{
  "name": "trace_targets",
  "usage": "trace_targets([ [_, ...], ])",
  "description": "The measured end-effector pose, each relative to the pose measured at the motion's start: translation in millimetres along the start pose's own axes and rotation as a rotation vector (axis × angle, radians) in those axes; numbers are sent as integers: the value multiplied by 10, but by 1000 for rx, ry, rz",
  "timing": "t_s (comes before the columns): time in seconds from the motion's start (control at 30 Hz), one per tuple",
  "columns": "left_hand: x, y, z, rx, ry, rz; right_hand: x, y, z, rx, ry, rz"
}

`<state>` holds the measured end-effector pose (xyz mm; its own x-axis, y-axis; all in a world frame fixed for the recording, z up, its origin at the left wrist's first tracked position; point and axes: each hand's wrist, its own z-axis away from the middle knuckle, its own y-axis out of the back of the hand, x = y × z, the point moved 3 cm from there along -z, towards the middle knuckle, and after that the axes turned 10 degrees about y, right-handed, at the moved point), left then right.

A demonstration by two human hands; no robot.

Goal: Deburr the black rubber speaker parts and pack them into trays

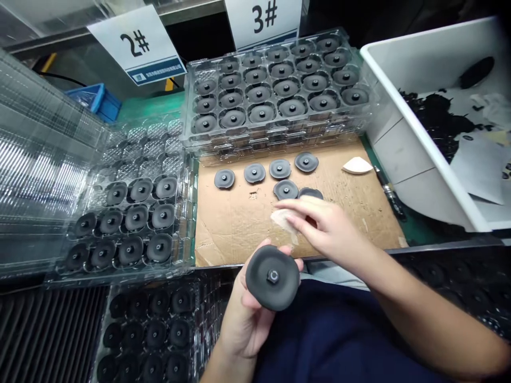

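Note:
My left hand grips a round black rubber diaphragm near the front edge of the work surface. The part's small central stud faces up toward me. My right hand pinches a white cloth just above the cardboard, apart from the held part. Behind that hand, several similar black parts lie loose on the cardboard; one of them is partly covered by my right hand.
A stacked clear tray full of black parts stands at the back. Another clear tray, partly filled, sits left. A white bin with black scraps is at right. A folded white piece and a dark pen-like tool lie near it.

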<state>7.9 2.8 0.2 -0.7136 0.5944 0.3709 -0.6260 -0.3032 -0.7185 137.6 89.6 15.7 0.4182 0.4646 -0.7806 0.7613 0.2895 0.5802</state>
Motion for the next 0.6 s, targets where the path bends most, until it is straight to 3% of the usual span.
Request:
trace_targets([
  [0.07, 9, 12, 14, -46, 5, 46, 263, -212, 191, -64, -147, -80],
  [0.13, 16, 56, 12, -36, 1, 57, 438, -417, 385, -110, -204, -157],
  [0.23, 15, 106, -4, 15, 14, 48, 463, -469, 482, -74, -247, -187],
  [0.33, 10, 95, -6, 41, 3, 14, 128, -191, 319, 86, -229, -186],
  [0.4, 10, 91, 5, 59, -37, -21, -251, 19, 184, 203, -47, -136],
  [0.5, 14, 120, 20, 30, -81, -58, -735, 88, 113, 131, 304, -47],
  [0.6, 18, 176, 22, 24, -113, -32, -806, -53, 128, -105, 275, -113],
])
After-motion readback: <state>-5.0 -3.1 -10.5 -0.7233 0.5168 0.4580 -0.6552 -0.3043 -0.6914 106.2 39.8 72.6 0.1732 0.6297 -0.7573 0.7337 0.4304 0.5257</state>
